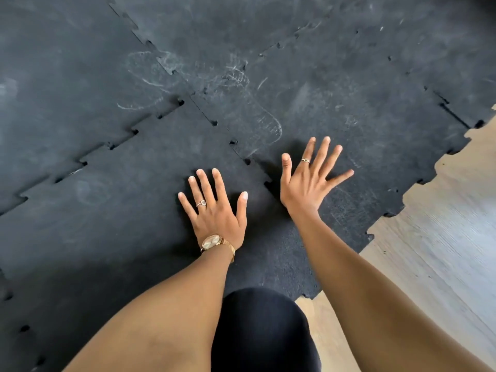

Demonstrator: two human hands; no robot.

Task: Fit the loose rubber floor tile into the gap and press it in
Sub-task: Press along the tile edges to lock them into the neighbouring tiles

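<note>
Bare arms, no sleeves. The left hand (pixel 214 210) wears a gold mesh-band watch (pixel 212 242) and a ring (pixel 201 203). The right hand (pixel 308 181) wears a ring too, and the knee (pixel 263 331) is clad in black.

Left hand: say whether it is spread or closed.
Spread. The left hand lies palm down on the rubber tile, fingers fanned apart and thumb out to the side, gripping nothing.

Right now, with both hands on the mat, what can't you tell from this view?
- Head view: the seam under the right hand is hidden by hand and shadow; seating unknown.
- Left hand covers the tile beneath it; pressure can't be judged.
- A knee hides the near tile edge.
- Mat's left side is cut off by the frame.
</note>
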